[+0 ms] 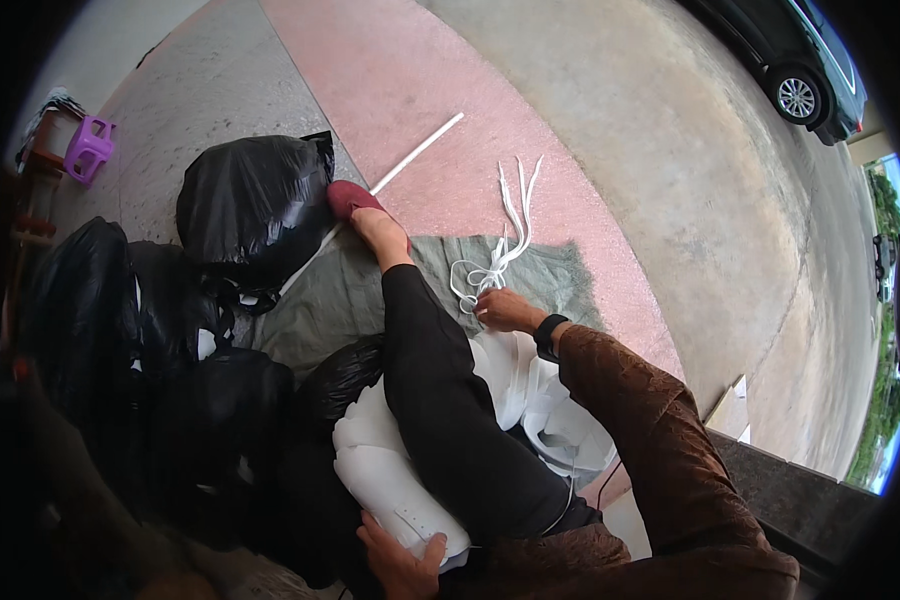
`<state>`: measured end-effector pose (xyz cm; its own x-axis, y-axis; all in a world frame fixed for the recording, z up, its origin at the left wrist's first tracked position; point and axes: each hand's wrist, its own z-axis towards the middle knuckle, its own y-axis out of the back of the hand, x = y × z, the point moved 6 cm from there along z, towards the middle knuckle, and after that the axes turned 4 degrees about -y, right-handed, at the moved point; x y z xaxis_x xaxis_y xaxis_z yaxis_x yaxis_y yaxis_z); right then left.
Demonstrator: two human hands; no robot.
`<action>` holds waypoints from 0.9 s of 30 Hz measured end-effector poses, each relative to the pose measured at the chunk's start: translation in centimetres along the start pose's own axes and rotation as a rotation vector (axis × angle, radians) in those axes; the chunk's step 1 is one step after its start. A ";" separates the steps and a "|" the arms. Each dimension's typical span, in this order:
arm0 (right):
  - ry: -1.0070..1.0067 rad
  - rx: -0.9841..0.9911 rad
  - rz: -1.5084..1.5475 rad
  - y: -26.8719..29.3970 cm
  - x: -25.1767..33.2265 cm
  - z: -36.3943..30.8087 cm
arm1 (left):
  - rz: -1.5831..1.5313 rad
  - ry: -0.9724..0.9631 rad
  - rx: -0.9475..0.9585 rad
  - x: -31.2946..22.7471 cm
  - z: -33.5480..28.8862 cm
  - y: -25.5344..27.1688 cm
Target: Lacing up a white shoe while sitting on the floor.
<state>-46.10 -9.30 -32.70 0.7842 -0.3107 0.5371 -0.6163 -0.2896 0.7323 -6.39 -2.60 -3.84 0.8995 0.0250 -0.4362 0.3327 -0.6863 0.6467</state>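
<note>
My right hand (508, 311), with a dark band at its wrist, reaches out over the grey-green cloth (345, 290). Its fingers are closed on the looped end of a bundle of white laces (492, 270), whose loose ends trail away over the cloth's far edge. Low in the view, my left hand (400, 562) grips the near end of a long stack of white, curved, sheet-like pieces (385, 470), thumb on one side and fingers on the other. My black-trousered leg crosses over this stack. More white curved pieces (560, 415) lie under my right forearm.
Several full black plastic bags (255, 195) crowd the left side. A white rod (420, 152) lies on the floor by my red shoe (352, 197). Farther off are a purple plastic stool (90, 150) and a parked dark car (810, 75). A stone ledge (800, 490) runs along the right.
</note>
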 end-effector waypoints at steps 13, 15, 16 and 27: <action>0.100 -0.598 0.031 10.4 11.0 -9.2 | 0.207 -0.263 -0.086 -1.1 -0.6 0.9; 0.182 -0.541 0.250 12.2 16.7 -14.0 | 0.223 -0.243 -0.001 -3.2 -0.8 3.5; 0.194 -0.429 0.420 12.5 20.4 -16.6 | 0.249 -0.195 0.096 -3.2 -1.5 4.3; 0.795 -0.362 0.097 16.2 37.7 -32.9 | -0.835 -0.405 0.689 -0.4 -10.4 5.6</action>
<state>-24.19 4.12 13.22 0.6306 0.4423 0.6378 -0.7279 0.0520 0.6837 -1.95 1.09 6.44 0.2742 0.5084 -0.8163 0.4438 -0.8199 -0.3616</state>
